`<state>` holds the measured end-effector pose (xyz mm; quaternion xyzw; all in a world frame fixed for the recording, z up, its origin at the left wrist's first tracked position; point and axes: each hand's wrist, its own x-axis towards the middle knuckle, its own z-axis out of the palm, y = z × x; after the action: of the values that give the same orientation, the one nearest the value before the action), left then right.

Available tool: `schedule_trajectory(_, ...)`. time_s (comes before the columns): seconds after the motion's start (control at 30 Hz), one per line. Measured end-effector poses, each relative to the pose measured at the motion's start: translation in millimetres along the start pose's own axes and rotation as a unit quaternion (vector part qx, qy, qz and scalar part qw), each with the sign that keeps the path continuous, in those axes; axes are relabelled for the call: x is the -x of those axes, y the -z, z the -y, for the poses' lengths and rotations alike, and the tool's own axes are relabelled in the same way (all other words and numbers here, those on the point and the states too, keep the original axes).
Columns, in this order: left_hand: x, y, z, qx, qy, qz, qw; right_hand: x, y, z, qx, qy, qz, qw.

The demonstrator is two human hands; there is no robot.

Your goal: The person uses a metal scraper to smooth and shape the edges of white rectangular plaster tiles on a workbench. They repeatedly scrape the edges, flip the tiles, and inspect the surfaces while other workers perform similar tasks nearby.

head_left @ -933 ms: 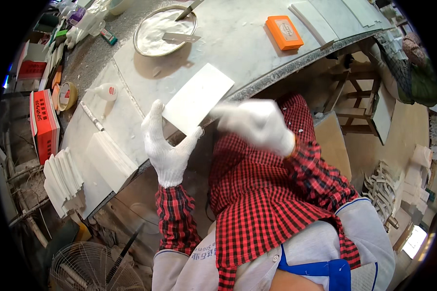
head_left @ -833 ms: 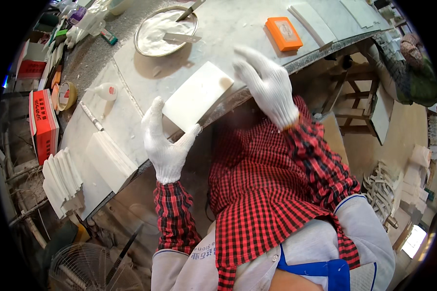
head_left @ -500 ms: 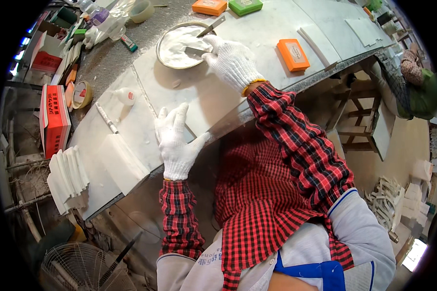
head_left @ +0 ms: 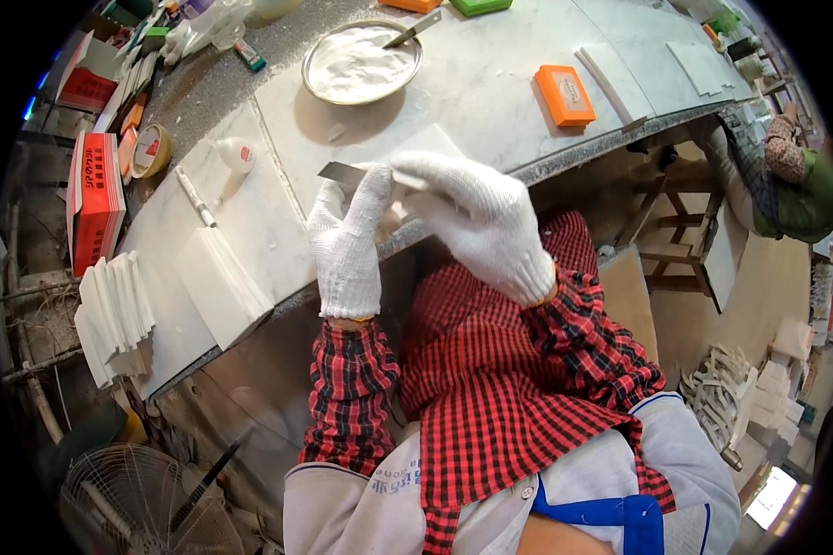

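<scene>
Both my hands wear white knitted gloves and meet above the front edge of the marble table. My right hand (head_left: 479,217) is closed on a flat metal spatula (head_left: 342,173), its blade pointing left. My left hand (head_left: 347,245) is closed, with thumb and fingers up against the blade; what lies in its grip is hidden. A pale flat piece (head_left: 435,141) shows just beyond the right hand's knuckles; I cannot tell whether it is held. Beyond stands a round metal bowl (head_left: 361,65) of white paste or powder, with a second spatula (head_left: 412,30) leaning in it.
Stacked white strips (head_left: 222,291) and a fanned stack (head_left: 116,319) lie to the left, near a white tube (head_left: 195,196) and small bottle (head_left: 236,154). An orange box (head_left: 565,95) sits at right. A fan (head_left: 153,504) stands lower left; another person (head_left: 787,176) is far right.
My right hand has drawn the spatula out of the bowl and back toward me. My left hand has risen from the tabletop, closed its spread fingers and met the right.
</scene>
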<state>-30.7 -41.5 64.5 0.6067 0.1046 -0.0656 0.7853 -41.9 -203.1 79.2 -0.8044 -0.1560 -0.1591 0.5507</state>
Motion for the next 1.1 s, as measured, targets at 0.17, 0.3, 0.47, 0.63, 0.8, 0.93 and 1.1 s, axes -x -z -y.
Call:
schedule_trajectory(0.17, 30.8, 9.4, 6.4, -0.177, 0.022, 0.019, 0.984, 45.3, -1.1, -0.5, -0.039, -0.16, 0.065, 0.984)
schedule_trajectory(0.3, 54.3, 21.4, 21.6, -0.286, 0.04, 0.083, 0.954, 75.1, 8.3, -9.2, 0.0, -0.179, 0.133, 0.975)
schedule_trajectory(0.47, 59.6, 31.4, 20.2, -0.318, -0.038, 0.115, 0.94, 71.8, 9.5, -7.8, 0.056, -0.122, 0.103, 0.986)
schedule_trajectory(0.63, 60.4, 61.8, 28.9, -0.344, 0.015, 0.108, 0.933, 40.9, 41.9, 4.3, 0.0, -0.275, -0.062, 0.96)
schedule_trajectory(0.8, 61.8, 51.1, 36.1, -0.29, 0.144, 0.138, 0.936, 37.8, 38.9, 7.4, -0.124, -0.411, -0.04, 0.902)
schedule_trajectory(0.93, 69.0, 31.0, 49.7, -0.077, 0.051, 0.176, 0.98, 48.0, 20.9, 14.0, -0.056, -0.189, 0.129, 0.972)
schedule_trajectory(1.1, 65.3, 20.7, 37.3, 0.018, 0.13, 0.135, 0.982, 31.9, 14.3, 0.0, 0.065, -0.054, 0.294, 0.952)
